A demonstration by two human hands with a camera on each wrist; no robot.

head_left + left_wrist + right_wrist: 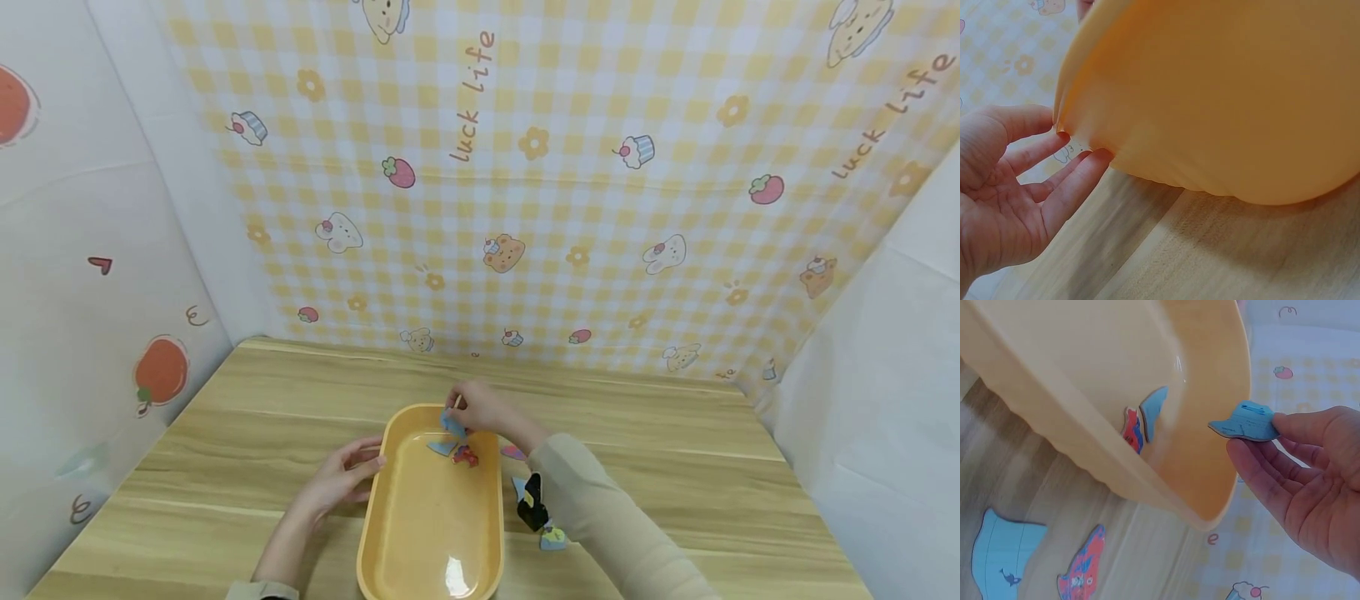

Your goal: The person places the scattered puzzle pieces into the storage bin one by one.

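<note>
Between thumb and fingers, my right hand (480, 406) pinches a light blue puzzle piece (1247, 421) over the far end of a yellow plastic tray (431, 533). Below it, another blue piece (442, 448) and a red-and-blue piece (467, 456) lie on the tray floor near the far right corner. My left hand (1013, 187) holds the tray's left side, its thumb at the rim and its fingertips against the outer wall.
On the wooden table (675, 475), right of the tray, lie a pink-and-blue piece (1084, 565), a larger blue piece (1004, 550) with a watering can drawing, and a blue-green piece (553, 539). A checked cloth (570, 200) hangs behind the table.
</note>
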